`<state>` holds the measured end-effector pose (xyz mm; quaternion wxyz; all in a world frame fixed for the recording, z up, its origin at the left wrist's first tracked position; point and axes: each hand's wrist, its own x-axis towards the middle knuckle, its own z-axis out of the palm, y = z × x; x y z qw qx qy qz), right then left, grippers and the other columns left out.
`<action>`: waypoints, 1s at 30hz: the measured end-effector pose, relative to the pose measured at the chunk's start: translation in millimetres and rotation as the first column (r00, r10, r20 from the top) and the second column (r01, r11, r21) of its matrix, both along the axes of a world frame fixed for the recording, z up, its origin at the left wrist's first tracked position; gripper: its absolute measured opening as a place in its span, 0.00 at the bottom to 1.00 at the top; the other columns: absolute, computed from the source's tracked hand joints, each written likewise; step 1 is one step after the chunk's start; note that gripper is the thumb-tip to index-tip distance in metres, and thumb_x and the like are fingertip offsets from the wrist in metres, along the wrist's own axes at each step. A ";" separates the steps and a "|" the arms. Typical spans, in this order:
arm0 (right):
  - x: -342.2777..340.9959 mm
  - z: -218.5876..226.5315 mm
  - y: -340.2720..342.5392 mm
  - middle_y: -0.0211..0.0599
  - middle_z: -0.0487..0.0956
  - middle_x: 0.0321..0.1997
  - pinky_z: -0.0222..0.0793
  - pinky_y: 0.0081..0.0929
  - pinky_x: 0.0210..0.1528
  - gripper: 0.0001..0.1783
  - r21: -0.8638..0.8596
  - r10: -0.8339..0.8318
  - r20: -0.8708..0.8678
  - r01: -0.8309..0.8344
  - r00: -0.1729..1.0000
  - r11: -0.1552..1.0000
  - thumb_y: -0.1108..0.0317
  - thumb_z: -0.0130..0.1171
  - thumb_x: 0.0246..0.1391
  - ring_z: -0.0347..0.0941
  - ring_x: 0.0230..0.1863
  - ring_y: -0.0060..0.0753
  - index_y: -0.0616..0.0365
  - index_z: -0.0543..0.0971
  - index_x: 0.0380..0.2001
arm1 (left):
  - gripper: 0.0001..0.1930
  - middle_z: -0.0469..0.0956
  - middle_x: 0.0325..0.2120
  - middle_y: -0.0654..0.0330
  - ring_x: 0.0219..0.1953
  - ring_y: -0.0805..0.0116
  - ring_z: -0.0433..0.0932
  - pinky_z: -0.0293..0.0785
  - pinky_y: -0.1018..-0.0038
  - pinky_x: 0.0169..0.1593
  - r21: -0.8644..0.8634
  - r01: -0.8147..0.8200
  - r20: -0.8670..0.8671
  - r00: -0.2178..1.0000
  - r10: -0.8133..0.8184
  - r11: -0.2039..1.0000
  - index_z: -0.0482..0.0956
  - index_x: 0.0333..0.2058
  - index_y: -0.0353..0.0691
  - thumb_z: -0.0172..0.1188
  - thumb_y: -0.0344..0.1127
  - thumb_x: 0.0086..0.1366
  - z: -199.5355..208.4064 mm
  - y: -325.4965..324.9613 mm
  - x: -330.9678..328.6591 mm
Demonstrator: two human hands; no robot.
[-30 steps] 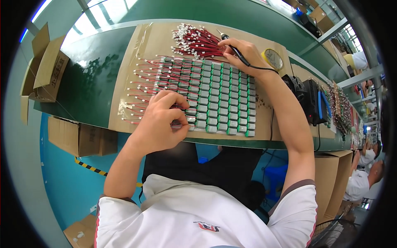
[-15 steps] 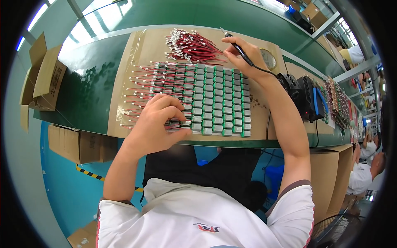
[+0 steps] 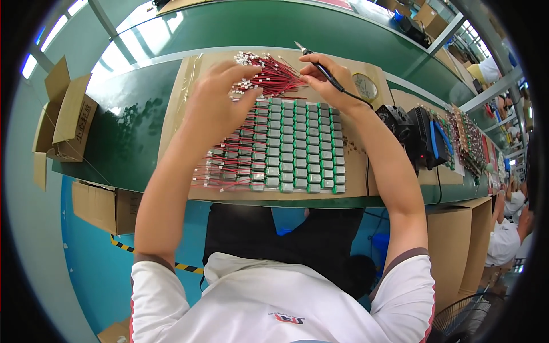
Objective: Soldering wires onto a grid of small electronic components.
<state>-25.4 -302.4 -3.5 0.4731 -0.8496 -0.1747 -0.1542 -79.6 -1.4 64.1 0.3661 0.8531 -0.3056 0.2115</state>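
My right hand [image 3: 331, 83] is closed around the handle of a soldering iron [image 3: 321, 68], its tip pointing up and left. Its fingers are beside the thin ends of a pile of red wires with white connectors [image 3: 277, 79]. At the connector end of that pile is my left hand [image 3: 217, 103], fingers apart, slightly blurred, with nothing visible in it. Below both hands, rows of grey blocks with green edges [image 3: 300, 148] form a grid. Red leads [image 3: 220, 166] with white connectors run from the left columns, partly hidden by my left forearm.
Brown cardboard [image 3: 354, 177] covers the green bench [image 3: 128, 143]. An open carton [image 3: 71, 126] stands at left. To the right are a round yellowish disc [image 3: 366, 87], a black box [image 3: 429, 137] and bunched wired parts [image 3: 469, 140]. Co-workers [image 3: 506, 228] sit at far right.
My left hand has moved up from the leads at the lower left of the grid to the wire pile. The right hand, with the iron, has shifted slightly left.
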 end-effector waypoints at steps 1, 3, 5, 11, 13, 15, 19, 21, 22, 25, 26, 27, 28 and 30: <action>-1.9 0.6 -1.4 0.36 0.91 0.45 0.85 0.28 0.54 0.23 0.008 0.008 0.024 -0.008 1.000 1.000 0.77 0.66 0.61 0.89 0.46 0.29 0.52 0.83 0.60 | 0.17 0.88 0.46 0.56 0.52 0.57 0.84 0.79 0.64 0.54 0.029 0.005 0.080 0.997 -0.007 1.000 0.89 0.53 0.42 0.74 0.34 0.66 -4.8 -6.9 20.7; -1.4 -0.7 1.0 0.39 0.91 0.46 0.85 0.30 0.55 0.25 -0.014 0.025 0.073 -0.024 0.997 1.000 0.79 0.67 0.60 0.89 0.46 0.32 0.53 0.83 0.60 | 0.20 0.88 0.49 0.54 0.56 0.52 0.82 0.78 0.59 0.60 0.108 0.011 0.119 0.993 -0.024 0.994 0.88 0.56 0.42 0.74 0.35 0.66 -13.1 -16.9 58.0; -0.8 -1.3 3.0 0.43 0.90 0.46 0.85 0.31 0.55 0.25 -0.055 0.059 0.161 -0.050 0.985 0.997 0.79 0.66 0.61 0.90 0.47 0.34 0.54 0.82 0.61 | 0.21 0.88 0.52 0.51 0.58 0.49 0.82 0.76 0.56 0.64 0.204 0.087 0.189 0.974 -0.127 0.975 0.88 0.57 0.40 0.73 0.37 0.66 -21.6 -29.1 85.5; -7.6 10.4 9.4 0.45 0.90 0.47 0.86 0.29 0.53 0.25 -0.052 0.119 0.225 -0.110 0.967 0.993 0.80 0.67 0.61 0.91 0.47 0.33 0.56 0.81 0.61 | 0.16 0.90 0.45 0.50 0.52 0.49 0.85 0.80 0.57 0.59 0.336 0.192 0.113 0.964 -0.242 0.922 0.91 0.50 0.38 0.72 0.37 0.66 -22.9 -59.4 107.7; -16.3 14.0 12.8 0.44 0.90 0.48 0.86 0.27 0.53 0.25 0.028 0.086 0.153 -0.092 0.984 0.995 0.80 0.68 0.61 0.91 0.47 0.30 0.57 0.81 0.61 | 0.14 0.91 0.41 0.50 0.47 0.50 0.87 0.82 0.59 0.55 0.357 0.246 0.013 0.963 -0.268 0.901 0.92 0.47 0.37 0.72 0.36 0.66 -19.6 -61.1 106.5; -22.3 13.7 14.6 0.42 0.90 0.49 0.86 0.26 0.54 0.24 0.066 0.083 0.118 -0.091 0.990 0.994 0.80 0.69 0.62 0.90 0.47 0.28 0.56 0.81 0.61 | 0.10 0.91 0.34 0.51 0.36 0.57 0.89 0.84 0.64 0.47 0.171 0.274 -0.180 0.953 -0.244 0.946 0.93 0.43 0.35 0.71 0.33 0.67 -20.6 -60.6 100.0; -34.5 15.4 18.0 0.38 0.90 0.49 0.85 0.25 0.55 0.23 0.133 0.096 0.084 -0.107 0.992 0.985 0.80 0.69 0.62 0.89 0.48 0.25 0.55 0.83 0.60 | 0.09 0.90 0.32 0.54 0.32 0.69 0.86 0.83 0.69 0.43 0.098 0.340 -0.355 0.890 -0.287 0.935 0.92 0.43 0.33 0.71 0.32 0.68 -16.6 -52.0 82.6; -43.5 19.2 21.9 0.37 0.90 0.48 0.85 0.24 0.56 0.24 0.141 0.084 0.049 -0.090 0.995 0.986 0.80 0.68 0.62 0.89 0.48 0.24 0.55 0.83 0.61 | 0.09 0.90 0.31 0.56 0.32 0.71 0.85 0.82 0.70 0.41 0.115 0.348 -0.395 0.875 -0.279 0.930 0.92 0.42 0.32 0.72 0.33 0.68 -18.3 -49.0 75.1; -46.7 19.5 22.6 0.38 0.90 0.48 0.85 0.24 0.56 0.24 0.147 0.091 0.017 -0.092 0.996 0.985 0.80 0.68 0.62 0.88 0.49 0.24 0.56 0.83 0.60 | 0.10 0.89 0.30 0.57 0.32 0.73 0.84 0.81 0.71 0.40 0.129 0.356 -0.423 0.864 -0.274 0.925 0.92 0.42 0.32 0.72 0.33 0.69 -18.9 -48.4 72.4; -52.8 17.5 22.9 0.38 0.90 0.48 0.84 0.25 0.56 0.24 0.146 0.111 -0.007 -0.109 0.994 0.983 0.80 0.69 0.61 0.88 0.49 0.25 0.57 0.83 0.60 | 0.10 0.87 0.28 0.61 0.31 0.79 0.82 0.78 0.76 0.37 0.046 0.363 -0.500 0.815 -0.293 0.931 0.91 0.41 0.31 0.73 0.34 0.68 -23.2 -47.1 68.1; -55.2 17.1 22.4 0.38 0.90 0.48 0.84 0.25 0.56 0.23 0.144 0.130 0.000 -0.129 0.992 0.981 0.80 0.69 0.61 0.88 0.49 0.25 0.57 0.83 0.60 | 0.10 0.87 0.28 0.62 0.31 0.80 0.81 0.78 0.77 0.37 0.006 0.356 -0.535 0.790 -0.298 0.934 0.91 0.40 0.30 0.73 0.33 0.68 -25.0 -46.3 67.6; -56.9 16.5 21.6 0.38 0.90 0.48 0.84 0.25 0.56 0.23 0.141 0.149 0.008 -0.149 0.989 0.979 0.80 0.69 0.61 0.88 0.49 0.26 0.57 0.83 0.60 | 0.10 0.87 0.28 0.62 0.31 0.80 0.81 0.78 0.77 0.37 0.005 0.359 -0.538 0.788 -0.300 0.933 0.91 0.40 0.30 0.73 0.33 0.68 -25.8 -45.2 66.3; -57.6 14.7 20.8 0.38 0.90 0.48 0.84 0.25 0.55 0.21 0.122 0.137 0.034 -0.140 0.990 0.983 0.80 0.69 0.61 0.89 0.48 0.27 0.58 0.84 0.57 | 0.10 0.87 0.27 0.62 0.30 0.80 0.81 0.78 0.77 0.36 0.012 0.342 -0.559 0.781 -0.277 0.940 0.91 0.40 0.30 0.74 0.33 0.67 -26.1 -44.0 65.1; -65.4 19.1 14.9 0.39 0.91 0.46 0.84 0.25 0.53 0.18 -0.014 0.095 0.131 -0.094 0.987 0.995 0.78 0.70 0.62 0.89 0.49 0.28 0.59 0.85 0.55 | 0.09 0.88 0.26 0.61 0.29 0.79 0.81 0.79 0.77 0.36 0.043 0.317 -0.587 0.775 -0.233 0.947 0.93 0.39 0.31 0.74 0.33 0.66 -27.7 -40.4 63.7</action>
